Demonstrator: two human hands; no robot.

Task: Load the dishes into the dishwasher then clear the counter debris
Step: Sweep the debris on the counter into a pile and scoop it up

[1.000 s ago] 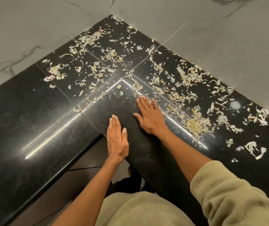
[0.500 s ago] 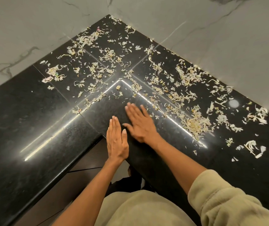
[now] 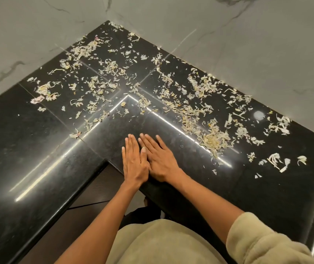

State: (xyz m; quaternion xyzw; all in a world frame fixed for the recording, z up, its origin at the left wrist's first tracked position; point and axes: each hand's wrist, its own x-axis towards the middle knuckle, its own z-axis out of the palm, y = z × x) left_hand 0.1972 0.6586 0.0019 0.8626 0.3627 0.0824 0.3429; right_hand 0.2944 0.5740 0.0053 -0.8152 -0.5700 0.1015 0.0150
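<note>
Black corner tabletop [image 3: 38, 168] strewn with peelings [image 3: 212, 139]: 2 flat, empty hands (left hand [image 3: 134, 161], right hand [image 3: 160, 159]) should sweep wide, herding scraps into 1 pile.

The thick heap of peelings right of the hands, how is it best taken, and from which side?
Take the thick heap of peelings whole, not by single flakes: they are thin, loose and lie flat. Come from its far right side with the flat right hand, sweeping toward the left hand at the counter edge, probably.
</note>
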